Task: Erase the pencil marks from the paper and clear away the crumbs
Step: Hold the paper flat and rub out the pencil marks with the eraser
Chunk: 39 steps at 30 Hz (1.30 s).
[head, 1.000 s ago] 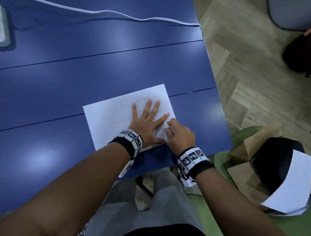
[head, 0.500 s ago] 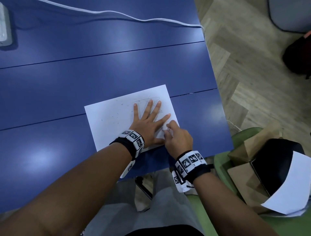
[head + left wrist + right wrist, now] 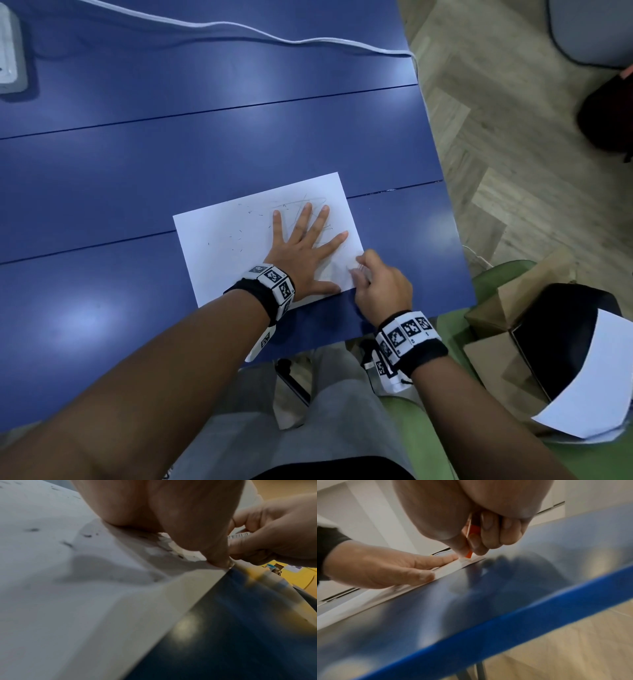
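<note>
A white sheet of paper (image 3: 226, 246) lies near the front right of the blue table (image 3: 171, 144), with faint pencil lines (image 3: 298, 205) by its far right corner and dark eraser crumbs (image 3: 239, 236) scattered over its middle. My left hand (image 3: 305, 246) lies flat on the sheet with fingers spread, holding it down. My right hand (image 3: 380, 284) grips an eraser (image 3: 469, 555) in a white and orange sleeve, its tip pressed on the paper's near right corner. In the left wrist view the paper (image 3: 77, 601) and crumbs (image 3: 68, 545) show close up.
A white cable (image 3: 239, 29) crosses the far part of the table, and a grey device (image 3: 10, 54) sits at the far left. The table's right edge (image 3: 445, 205) runs close to the paper. A green chair (image 3: 445, 428) to my right holds brown bags and a black item with white paper (image 3: 589, 387).
My right hand with the eraser has shifted slightly right and toward me along the paper's right edge. The left hand stays flat on the sheet.
</note>
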Tool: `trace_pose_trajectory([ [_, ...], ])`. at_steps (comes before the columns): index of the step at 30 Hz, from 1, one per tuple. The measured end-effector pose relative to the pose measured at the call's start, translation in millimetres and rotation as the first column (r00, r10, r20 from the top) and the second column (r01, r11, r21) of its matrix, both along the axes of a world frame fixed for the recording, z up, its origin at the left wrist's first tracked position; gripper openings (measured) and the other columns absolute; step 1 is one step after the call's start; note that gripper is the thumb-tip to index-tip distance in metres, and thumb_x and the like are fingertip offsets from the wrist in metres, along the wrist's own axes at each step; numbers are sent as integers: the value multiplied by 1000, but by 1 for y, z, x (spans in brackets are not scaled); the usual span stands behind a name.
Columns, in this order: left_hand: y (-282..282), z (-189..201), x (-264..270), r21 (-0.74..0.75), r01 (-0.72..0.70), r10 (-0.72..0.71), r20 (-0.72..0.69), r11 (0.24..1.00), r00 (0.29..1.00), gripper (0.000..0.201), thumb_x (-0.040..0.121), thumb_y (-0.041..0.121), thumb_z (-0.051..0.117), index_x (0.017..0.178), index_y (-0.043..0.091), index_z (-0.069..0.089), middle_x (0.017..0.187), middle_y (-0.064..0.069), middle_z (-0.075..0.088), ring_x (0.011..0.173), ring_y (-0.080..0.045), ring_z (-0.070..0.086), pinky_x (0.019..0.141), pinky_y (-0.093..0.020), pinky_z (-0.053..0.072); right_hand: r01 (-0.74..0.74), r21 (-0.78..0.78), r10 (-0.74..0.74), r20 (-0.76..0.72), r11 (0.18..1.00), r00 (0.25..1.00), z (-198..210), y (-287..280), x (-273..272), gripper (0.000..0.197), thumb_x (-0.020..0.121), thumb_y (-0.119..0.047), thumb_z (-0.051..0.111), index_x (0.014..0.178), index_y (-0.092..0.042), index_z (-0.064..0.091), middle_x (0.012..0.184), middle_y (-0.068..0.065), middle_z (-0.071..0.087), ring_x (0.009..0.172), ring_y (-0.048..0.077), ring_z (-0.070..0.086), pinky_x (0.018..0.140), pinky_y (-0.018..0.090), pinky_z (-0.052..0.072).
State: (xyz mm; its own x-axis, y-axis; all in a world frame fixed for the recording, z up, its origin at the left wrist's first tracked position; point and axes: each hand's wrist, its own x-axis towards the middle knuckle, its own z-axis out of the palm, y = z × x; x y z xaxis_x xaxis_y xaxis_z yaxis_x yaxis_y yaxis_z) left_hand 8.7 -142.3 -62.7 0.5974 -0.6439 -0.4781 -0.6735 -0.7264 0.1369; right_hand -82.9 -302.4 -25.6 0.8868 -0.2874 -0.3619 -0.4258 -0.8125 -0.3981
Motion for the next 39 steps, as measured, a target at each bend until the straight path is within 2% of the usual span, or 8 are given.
trace_pose_trajectory([
  [3,1,1,0,10,4,-4,8,1000,1000,102,78,93,28,155,43,-19,160,-9,-38,147,-40,-33,108,-79,-11,87,5,-88,23,996,996,1,4,-2,19,93,-25,57,109,-15,57,80,11,66,77,38,59,57,35,38],
  [9,0,7,1,40,8,-7,-15,999,1000,109,74,95,31,155,42,-19,160,-11,-38,147,-41,-33,108,-79,-11,76,10,-77,17,997,997,1,6,-8,20,95,-27,55,111,-16,58,85,8,68,82,36,61,59,32,34],
  [13,13,11,0,15,33,-32,-73,999,997,106,82,85,43,156,40,-18,157,-12,-42,145,-40,-36,111,-76,-12,104,8,-105,12,995,994,3,4,-1,20,94,-24,54,113,-16,57,91,5,67,86,33,60,61,32,33],
  [18,27,18,-2,31,21,-17,-101,999,995,94,90,75,44,158,41,-11,159,-11,-39,146,-40,-34,115,-74,-5,80,11,-80,19,997,997,-3,0,11,19,94,-23,54,113,-19,56,101,-1,66,92,26,59,65,29,34],
  [24,15,23,19,54,112,-112,-2,992,994,114,76,85,54,159,38,-9,163,-9,-31,151,-35,-27,115,-73,-3,33,38,-35,74,999,997,-6,-3,23,15,93,-21,57,107,-17,57,103,-2,65,90,26,59,64,29,37],
  [33,15,11,30,28,148,-146,-57,989,988,120,72,90,51,157,39,-16,160,-7,-38,147,-35,-34,114,-73,-11,-52,43,51,29,998,998,-5,17,11,14,95,-28,53,105,-19,51,89,-2,63,81,28,57,64,34,45],
  [37,15,9,29,22,149,-148,-44,989,988,122,70,91,51,157,40,-17,160,-7,-38,147,-35,-35,113,-73,-11,44,16,-44,26,999,999,-7,22,12,19,97,-32,50,111,-18,50,87,2,65,78,30,59,62,35,45],
  [39,14,8,29,33,149,-147,-44,988,988,121,70,92,50,156,40,-17,160,-8,-38,147,-36,-34,113,-73,-11,15,53,-17,38,999,999,-6,35,7,16,97,-31,49,104,-17,49,78,1,63,72,29,58,61,36,46],
])
